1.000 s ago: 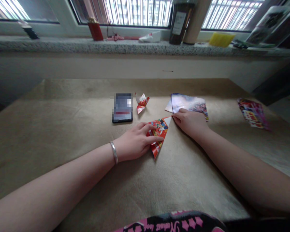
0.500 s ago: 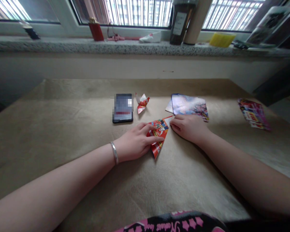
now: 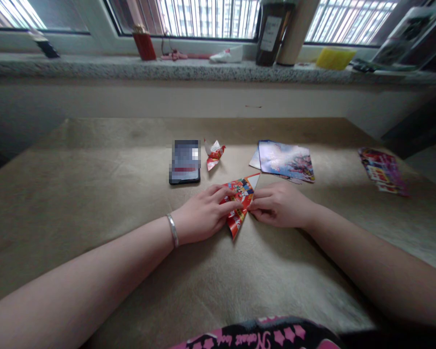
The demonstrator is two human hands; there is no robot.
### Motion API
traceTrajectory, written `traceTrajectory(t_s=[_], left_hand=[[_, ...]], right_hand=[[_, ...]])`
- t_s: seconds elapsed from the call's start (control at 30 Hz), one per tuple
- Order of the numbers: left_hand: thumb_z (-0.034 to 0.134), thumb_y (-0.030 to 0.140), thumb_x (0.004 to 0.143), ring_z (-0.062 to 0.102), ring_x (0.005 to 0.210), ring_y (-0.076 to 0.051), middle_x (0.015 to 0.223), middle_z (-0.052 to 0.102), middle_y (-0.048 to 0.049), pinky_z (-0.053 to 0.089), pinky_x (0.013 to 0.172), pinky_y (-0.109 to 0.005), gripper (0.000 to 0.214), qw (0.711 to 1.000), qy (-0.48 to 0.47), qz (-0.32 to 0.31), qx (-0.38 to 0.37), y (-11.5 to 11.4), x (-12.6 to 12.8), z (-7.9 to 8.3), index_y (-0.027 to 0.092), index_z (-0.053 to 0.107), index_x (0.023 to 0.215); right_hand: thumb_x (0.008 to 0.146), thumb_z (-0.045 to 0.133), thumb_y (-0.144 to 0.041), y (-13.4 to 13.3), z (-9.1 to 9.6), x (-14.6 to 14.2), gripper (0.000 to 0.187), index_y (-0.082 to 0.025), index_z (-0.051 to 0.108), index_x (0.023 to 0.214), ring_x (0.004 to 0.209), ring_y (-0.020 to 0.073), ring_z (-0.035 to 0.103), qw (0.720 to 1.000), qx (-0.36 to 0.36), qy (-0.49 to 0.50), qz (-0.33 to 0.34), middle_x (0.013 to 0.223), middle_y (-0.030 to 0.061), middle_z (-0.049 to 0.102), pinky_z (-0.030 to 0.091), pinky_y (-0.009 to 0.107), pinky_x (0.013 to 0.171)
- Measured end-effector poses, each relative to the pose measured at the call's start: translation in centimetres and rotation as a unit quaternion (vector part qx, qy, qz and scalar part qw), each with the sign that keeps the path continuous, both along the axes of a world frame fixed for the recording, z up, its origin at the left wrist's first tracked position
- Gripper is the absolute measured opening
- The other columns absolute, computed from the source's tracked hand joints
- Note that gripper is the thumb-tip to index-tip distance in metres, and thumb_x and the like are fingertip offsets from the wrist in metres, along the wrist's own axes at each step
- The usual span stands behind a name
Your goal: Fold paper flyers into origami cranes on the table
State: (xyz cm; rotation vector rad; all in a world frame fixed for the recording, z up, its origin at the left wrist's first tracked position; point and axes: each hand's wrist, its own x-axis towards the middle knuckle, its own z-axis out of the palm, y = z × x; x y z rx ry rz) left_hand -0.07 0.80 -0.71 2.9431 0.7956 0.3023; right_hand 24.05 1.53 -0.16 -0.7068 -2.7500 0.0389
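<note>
A tan-topped table [image 3: 131, 160] beneath a barred window holds a small spread of paper and cards, with a dark-edged device [image 3: 184, 162], its face blurred out, lying beyond the person's left hand [image 3: 205, 213], and a red-and-white folded paper figure [image 3: 214, 157] just to its right. A stack of pale, glossy cards [image 3: 285, 160] sits close beyond the right hand [image 3: 281, 206], while pink-and-red cards [image 3: 381, 172] lie well apart toward the table's right side; on the speckled sill [image 3: 203, 72] behind stand a red container [image 3: 144, 46], a dark, labelled bottle [image 3: 272, 36] and a yellow block [image 3: 335, 58]. At the center, between the two hands, a red printed paper [image 3: 245, 189] folded to a point rests on the tabletop, partly hidden by the left hand, which lies palm down across it with fingers spread, a silver bracelet [image 3: 172, 230] at the wrist. The right forearm reaches in from the lower right, the hand turned on its side and its fingertips bunched against the paper's right edge, though whether that edge is pinched between thumb and finger cannot be told
</note>
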Motion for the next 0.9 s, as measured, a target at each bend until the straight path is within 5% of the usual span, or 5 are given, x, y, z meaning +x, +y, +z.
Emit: traceTrajectory(t_s=[0.5, 0.9], left_hand=[[0.044, 0.026, 0.093, 0.041, 0.12, -0.024, 0.128, 0.048, -0.0085, 0.039, 0.104, -0.041, 0.033, 1.0, -0.008, 0.008, -0.006, 0.1, 0.0, -0.1, 0.023, 0.054, 0.125], [0.043, 0.025, 0.092, 0.043, 0.115, -0.026, 0.124, 0.05, -0.0107, 0.042, 0.1, -0.043, 0.034, 1.0, -0.017, 0.0, -0.003, 0.1, -0.1, -0.3, 0.021, 0.056, 0.123]], right_hand=[[0.078, 0.052, -0.015, -0.7, -0.3, -1.0, 0.018, -0.022, 0.069, 0.08, 0.069, 0.0118, 0.061, 0.991, -0.092, 0.036, 0.084, 0.075, -0.0005, 0.069, 0.038, 0.024, 0.06], [0.078, 0.055, -0.016, 0.5, -0.6, 0.0, 0.015, -0.019, 0.069, 0.077, 0.066, 0.012, 0.059, 0.99, -0.097, 0.092, 0.034, 0.076, 0.0039, 0.066, 0.041, 0.023, 0.059]])
